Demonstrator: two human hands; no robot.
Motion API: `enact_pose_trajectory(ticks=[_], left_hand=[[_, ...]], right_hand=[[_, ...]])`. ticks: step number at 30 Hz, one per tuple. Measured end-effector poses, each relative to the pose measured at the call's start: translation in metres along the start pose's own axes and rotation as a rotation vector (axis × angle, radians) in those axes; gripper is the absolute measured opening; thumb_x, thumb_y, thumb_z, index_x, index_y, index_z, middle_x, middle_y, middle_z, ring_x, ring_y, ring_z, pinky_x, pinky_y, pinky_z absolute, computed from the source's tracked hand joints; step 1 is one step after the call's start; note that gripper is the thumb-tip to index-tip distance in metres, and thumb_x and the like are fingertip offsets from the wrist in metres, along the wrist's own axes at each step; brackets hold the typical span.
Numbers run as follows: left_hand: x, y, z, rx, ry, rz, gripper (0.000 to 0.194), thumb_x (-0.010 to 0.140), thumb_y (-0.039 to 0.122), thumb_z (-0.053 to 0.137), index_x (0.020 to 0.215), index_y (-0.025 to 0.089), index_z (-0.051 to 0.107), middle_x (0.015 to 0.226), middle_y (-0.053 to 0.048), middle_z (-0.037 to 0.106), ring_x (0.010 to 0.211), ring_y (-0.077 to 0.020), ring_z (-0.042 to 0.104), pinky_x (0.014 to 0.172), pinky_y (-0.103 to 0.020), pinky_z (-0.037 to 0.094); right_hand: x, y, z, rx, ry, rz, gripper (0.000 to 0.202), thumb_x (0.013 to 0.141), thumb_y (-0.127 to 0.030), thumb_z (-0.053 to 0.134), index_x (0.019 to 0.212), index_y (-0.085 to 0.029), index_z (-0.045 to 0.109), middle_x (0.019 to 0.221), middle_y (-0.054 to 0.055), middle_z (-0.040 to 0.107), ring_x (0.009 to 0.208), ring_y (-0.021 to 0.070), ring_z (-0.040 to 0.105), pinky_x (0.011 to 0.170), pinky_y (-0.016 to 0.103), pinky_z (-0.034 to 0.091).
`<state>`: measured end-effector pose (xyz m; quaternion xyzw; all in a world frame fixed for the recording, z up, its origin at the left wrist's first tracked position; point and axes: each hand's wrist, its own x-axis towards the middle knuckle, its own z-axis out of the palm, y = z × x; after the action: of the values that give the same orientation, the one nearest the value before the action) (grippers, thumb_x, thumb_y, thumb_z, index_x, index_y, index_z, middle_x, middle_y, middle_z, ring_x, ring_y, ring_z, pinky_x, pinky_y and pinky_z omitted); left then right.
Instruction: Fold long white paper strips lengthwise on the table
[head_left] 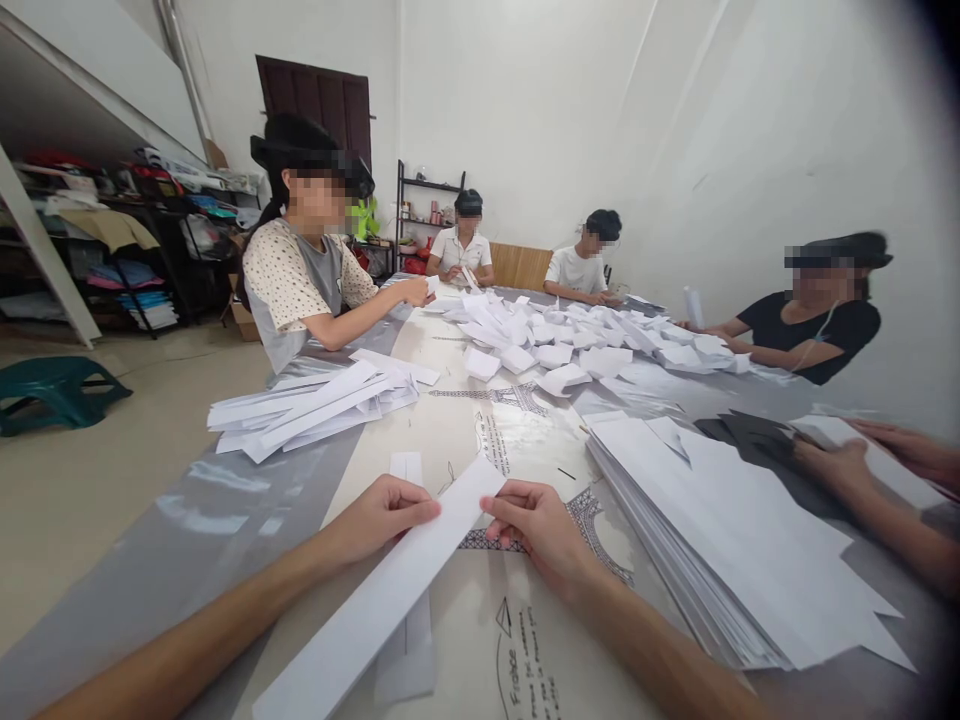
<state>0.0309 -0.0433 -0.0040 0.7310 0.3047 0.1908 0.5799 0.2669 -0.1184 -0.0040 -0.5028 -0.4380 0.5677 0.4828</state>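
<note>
Two bare hands hold a long white paper strip (379, 605) at a slant above a surface (469, 655) with a printed cream and grey cover. The left hand (386, 515) is nearly closed, its thumb on top and fingers curled under the left edge. The right hand (544, 530) pinches the far end by its corner, other fingers loosely bent. Gripping both edges near that end seems to keep it steady and flat, while the near end runs free towards the wearer. A second white strip (405, 655) lies partly beneath. Loose white strips (315, 405) sit ahead to the left and a white sheet stack (720, 520) to the right, both apparently within reach; folded white pieces (555, 345) are heaped farther off.
</note>
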Motion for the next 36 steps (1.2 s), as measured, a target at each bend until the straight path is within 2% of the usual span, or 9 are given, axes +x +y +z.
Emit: enact_pose_trajectory(ticks=[5, 10, 15, 18, 21, 26, 29, 33, 36], left_hand=[[0.001, 0.001, 0.0, 0.024, -0.004, 0.017, 0.047, 0.092, 0.052, 0.06, 0.064, 0.015, 0.052, 0.059, 0.003, 0.037, 0.054, -0.0093, 0.033, 0.052, -0.025, 0.021], [0.001, 0.002, 0.002, 0.014, -0.008, 0.012, 0.049, 0.092, 0.054, 0.059, 0.063, 0.015, 0.052, 0.059, 0.004, 0.037, 0.053, -0.0086, 0.031, 0.051, -0.025, 0.019], [0.0, 0.003, 0.003, 0.011, 0.022, 0.029, 0.049, 0.09, 0.056, 0.061, 0.065, 0.014, 0.058, 0.059, 0.003, 0.041, 0.053, -0.0088, 0.034, 0.05, -0.024, 0.022], [0.001, 0.003, 0.004, 0.023, 0.024, 0.025, 0.049, 0.091, 0.057, 0.059, 0.072, 0.013, 0.063, 0.06, 0.003, 0.044, 0.052, -0.0091, 0.038, 0.048, -0.023, 0.025], [0.002, 0.0, 0.006, 0.044, 0.042, 0.021, 0.052, 0.093, 0.06, 0.055, 0.071, 0.014, 0.06, 0.057, 0.004, 0.042, 0.049, -0.0088, 0.039, 0.045, -0.023, 0.025], [0.001, 0.0, 0.01, 0.06, 0.067, 0.027, 0.052, 0.094, 0.061, 0.053, 0.072, 0.015, 0.057, 0.06, 0.004, 0.041, 0.05, -0.009, 0.039, 0.045, -0.022, 0.027], [0.001, 0.004, 0.012, 0.064, 0.092, 0.041, 0.05, 0.094, 0.059, 0.053, 0.072, 0.015, 0.057, 0.064, 0.003, 0.042, 0.054, -0.0094, 0.038, 0.048, -0.022, 0.027], [0.001, 0.005, 0.015, 0.067, 0.123, 0.048, 0.051, 0.095, 0.059, 0.052, 0.066, 0.017, 0.046, 0.063, 0.005, 0.035, 0.055, -0.0088, 0.031, 0.049, -0.023, 0.023], [0.001, 0.003, 0.015, 0.063, 0.114, 0.052, 0.049, 0.095, 0.057, 0.052, 0.067, 0.017, 0.043, 0.062, 0.005, 0.034, 0.054, -0.009, 0.033, 0.049, -0.022, 0.023]], right_hand=[[0.0, 0.001, -0.001, -0.023, -0.016, 0.004, 0.029, 0.074, -0.045, 0.083, 0.079, -0.017, 0.076, 0.075, 0.003, 0.07, 0.066, 0.0144, 0.064, 0.059, 0.026, 0.045], [0.002, 0.002, 0.0, -0.035, -0.049, 0.002, 0.033, 0.074, -0.047, 0.082, 0.082, -0.016, 0.076, 0.076, 0.003, 0.069, 0.066, 0.0152, 0.065, 0.058, 0.025, 0.044], [0.0, 0.001, 0.001, -0.018, -0.042, 0.012, 0.033, 0.073, -0.048, 0.083, 0.078, -0.016, 0.074, 0.076, 0.003, 0.069, 0.065, 0.0151, 0.066, 0.057, 0.025, 0.044], [-0.001, 0.001, 0.002, -0.04, -0.047, 0.011, 0.032, 0.075, -0.047, 0.082, 0.075, -0.016, 0.073, 0.068, 0.002, 0.068, 0.061, 0.0142, 0.065, 0.057, 0.025, 0.044], [-0.001, 0.0, 0.003, -0.067, -0.058, -0.003, 0.033, 0.075, -0.048, 0.081, 0.073, -0.017, 0.072, 0.063, 0.001, 0.065, 0.059, 0.0148, 0.064, 0.056, 0.025, 0.044], [-0.003, -0.001, 0.006, -0.052, -0.033, -0.017, 0.035, 0.07, -0.051, 0.084, 0.074, -0.017, 0.073, 0.071, 0.0, 0.065, 0.058, 0.0145, 0.065, 0.053, 0.026, 0.043], [-0.004, -0.003, 0.007, -0.073, -0.038, -0.022, 0.035, 0.072, -0.051, 0.083, 0.072, -0.018, 0.072, 0.066, -0.001, 0.064, 0.057, 0.0146, 0.064, 0.054, 0.026, 0.043], [-0.004, -0.003, 0.008, -0.09, -0.04, -0.022, 0.034, 0.072, -0.05, 0.083, 0.068, -0.018, 0.07, 0.058, -0.002, 0.06, 0.053, 0.0148, 0.062, 0.053, 0.026, 0.041], [-0.004, -0.001, 0.008, -0.071, -0.04, -0.03, 0.034, 0.073, -0.049, 0.082, 0.07, -0.017, 0.07, 0.065, -0.001, 0.062, 0.053, 0.014, 0.063, 0.051, 0.025, 0.04]])
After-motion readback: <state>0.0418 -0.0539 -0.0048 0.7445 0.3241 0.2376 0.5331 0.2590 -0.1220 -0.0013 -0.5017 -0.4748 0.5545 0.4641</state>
